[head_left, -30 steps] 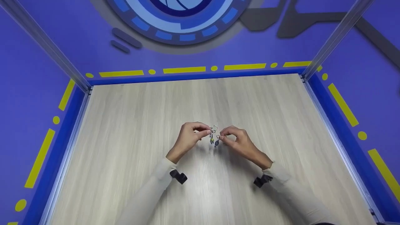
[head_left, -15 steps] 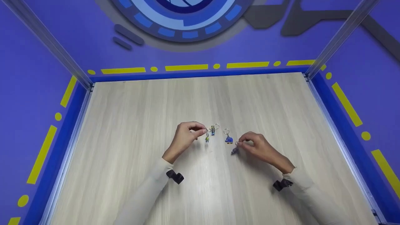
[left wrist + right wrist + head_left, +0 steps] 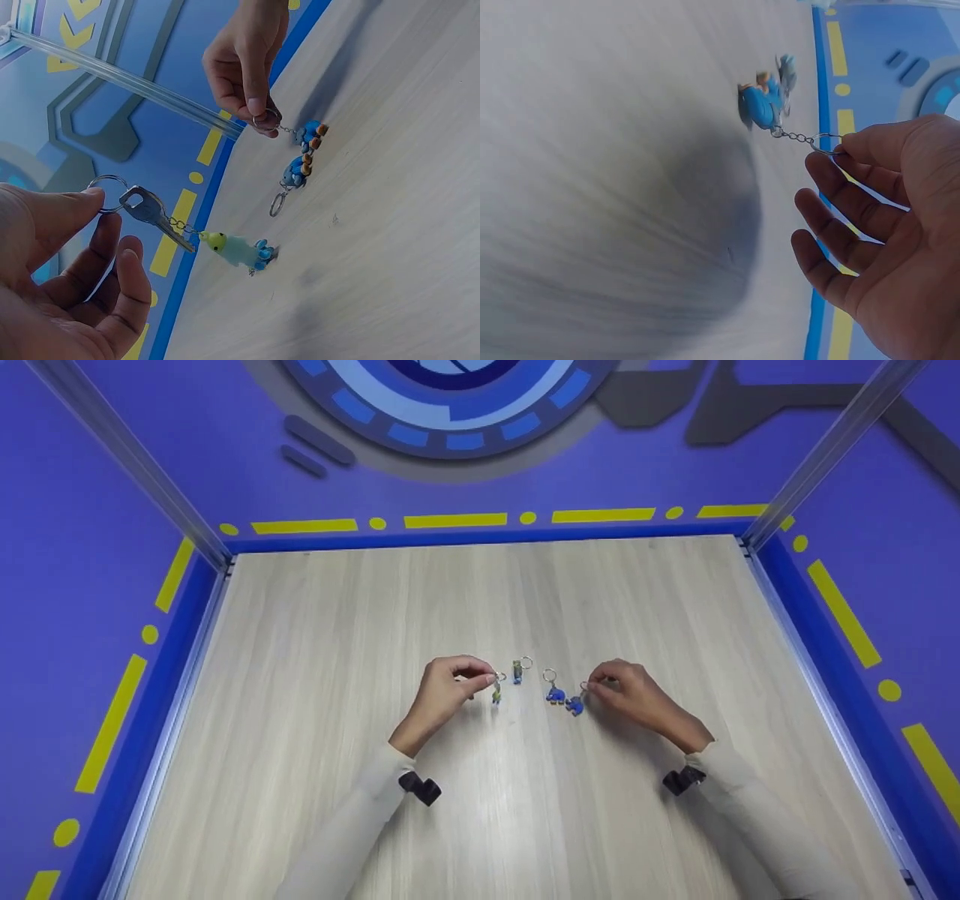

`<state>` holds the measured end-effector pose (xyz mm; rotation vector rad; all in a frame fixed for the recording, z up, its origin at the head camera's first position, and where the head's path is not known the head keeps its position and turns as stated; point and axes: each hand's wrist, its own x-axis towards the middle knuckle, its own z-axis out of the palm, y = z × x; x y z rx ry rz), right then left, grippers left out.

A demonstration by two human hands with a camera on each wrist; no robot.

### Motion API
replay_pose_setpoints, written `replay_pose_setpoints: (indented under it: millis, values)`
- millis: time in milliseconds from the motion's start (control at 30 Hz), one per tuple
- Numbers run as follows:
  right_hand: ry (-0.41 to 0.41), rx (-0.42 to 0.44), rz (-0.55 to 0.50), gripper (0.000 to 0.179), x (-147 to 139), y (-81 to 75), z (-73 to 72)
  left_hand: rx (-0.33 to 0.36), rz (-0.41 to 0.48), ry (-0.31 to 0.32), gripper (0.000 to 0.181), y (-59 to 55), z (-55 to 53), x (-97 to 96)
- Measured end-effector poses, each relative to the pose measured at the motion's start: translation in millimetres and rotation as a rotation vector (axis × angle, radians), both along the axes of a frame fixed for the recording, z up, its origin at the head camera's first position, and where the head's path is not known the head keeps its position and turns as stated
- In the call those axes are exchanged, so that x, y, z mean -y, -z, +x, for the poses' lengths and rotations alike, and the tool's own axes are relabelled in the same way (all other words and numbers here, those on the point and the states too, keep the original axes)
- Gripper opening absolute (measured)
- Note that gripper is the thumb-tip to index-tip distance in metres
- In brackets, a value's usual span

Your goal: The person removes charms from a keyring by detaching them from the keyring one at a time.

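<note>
Blue elephant charm [image 3: 574,705] has shifted nearer its blue twin [image 3: 555,696]; your left hand [image 3: 452,679], right hand [image 3: 630,688] pinch silver metal rings [image 3: 109,177] (crowding risks tangling).

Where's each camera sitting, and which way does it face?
Head: on the head, facing forward and down; left hand, right hand, sleeves show.
Left wrist: on that wrist, facing the left hand's key; both hands show.
Right wrist: on that wrist, facing right hand's blue charm; only that hand shows.
Both wrist views show that hand and charm.
</note>
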<state>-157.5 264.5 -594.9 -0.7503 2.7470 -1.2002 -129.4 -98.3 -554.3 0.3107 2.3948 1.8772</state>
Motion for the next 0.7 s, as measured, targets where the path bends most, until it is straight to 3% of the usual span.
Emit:
replay_pose_setpoints:
  millis: [700]
  values:
    - [0.025, -0.030, 0.120, 0.005, 11, 21.7, -58.8, 0.009, 0.009, 0.003, 0.004, -1.1, -1.8, -4.9]
